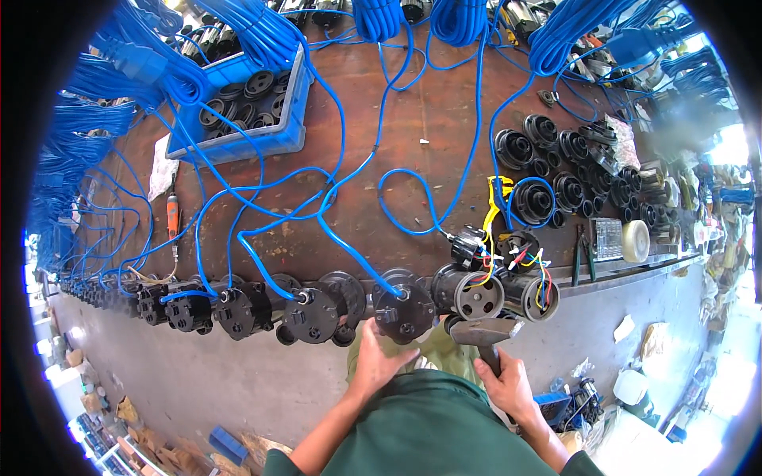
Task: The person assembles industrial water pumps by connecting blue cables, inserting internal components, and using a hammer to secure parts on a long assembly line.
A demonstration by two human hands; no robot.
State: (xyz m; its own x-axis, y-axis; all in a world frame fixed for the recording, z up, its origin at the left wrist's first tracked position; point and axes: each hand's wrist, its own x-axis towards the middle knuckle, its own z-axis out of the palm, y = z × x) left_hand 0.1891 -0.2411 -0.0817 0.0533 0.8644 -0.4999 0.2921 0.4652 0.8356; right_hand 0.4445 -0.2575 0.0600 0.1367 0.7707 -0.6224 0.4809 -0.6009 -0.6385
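Observation:
My right hand (509, 386) is closed around the handle of a hammer (482, 332). The hammer's metal head lies sideways just below two open motor housings (479, 295). My left hand (378, 363) cups the lower left side of a black round-capped motor (403, 308), thumb pointing right and fingertips partly hidden behind it. A blue cable (347, 239) runs from the cap to the far side. Left of it, more capped motors (314, 316) lie in a row along the bench edge. The open housings show red, blue and yellow wires.
A blue crate (226, 141) of black round parts stands at the back left of the workbench (349, 151). Black rings (533, 200) cluster at the right. Pliers (584, 255), an orange-handled tool (172, 216) and coiled blue cables (459, 20) surround the work.

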